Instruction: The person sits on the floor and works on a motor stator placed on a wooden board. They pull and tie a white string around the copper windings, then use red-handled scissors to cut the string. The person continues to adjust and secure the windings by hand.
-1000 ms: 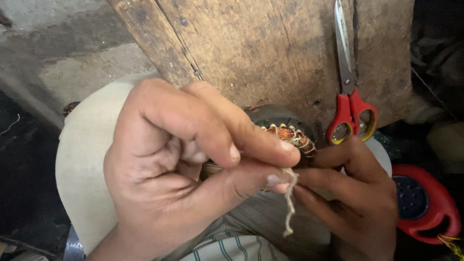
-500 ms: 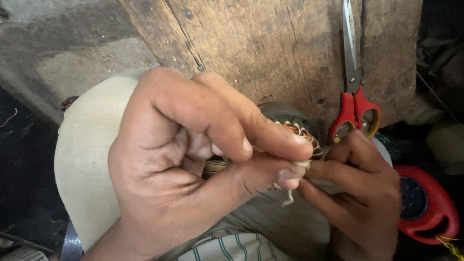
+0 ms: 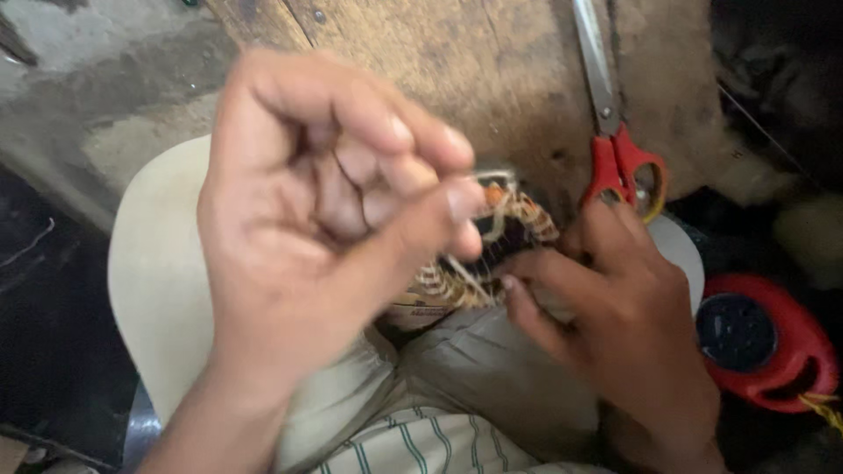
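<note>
Head view, and the left hand (image 3: pixel 299 237) fills the middle, blurred; its fingers (image 3: pixel 421 140) are curled in close, thumb pressed toward the forefinger, pinching a pale cord (image 3: pixel 493 175) whose loop shows just past the fingertips; the cord runs down from there, a strand crossing toward the coil (image 3: pixel 514 237). The coil sits just beneath the left hand's fingertips, on the lap; a dark round piece wound with copper wire and laced with pale ties, partly hidden behind the thumb. The right hand (image 3: pixel 615 307) comes in from the lower right; its fingers (image 3: pixel 527 263) are spread a little and rest on the coil's right edge, touching it, steadying it rather than wrapping round; whether they pinch any cord, cannot tell. Under both hands, beige trousers (image 3: pixel 474 369) and a striped shirt hem (image 3: pixel 421 448); a pale round seat (image 3: pixel 154 272) shows behind the left wrist. Further out, a worn wooden counter (image 3: pixel 492 61) along the top; red-handled scissors (image 3: pixel 615 132) lie on it, blades pointing away, handles just above the right hand's knuckles. Off to the right, near the right wrist, a red round case (image 3: pixel 773 351) with a dark centre; grey floor (image 3: pixel 105 96) at upper left.
</note>
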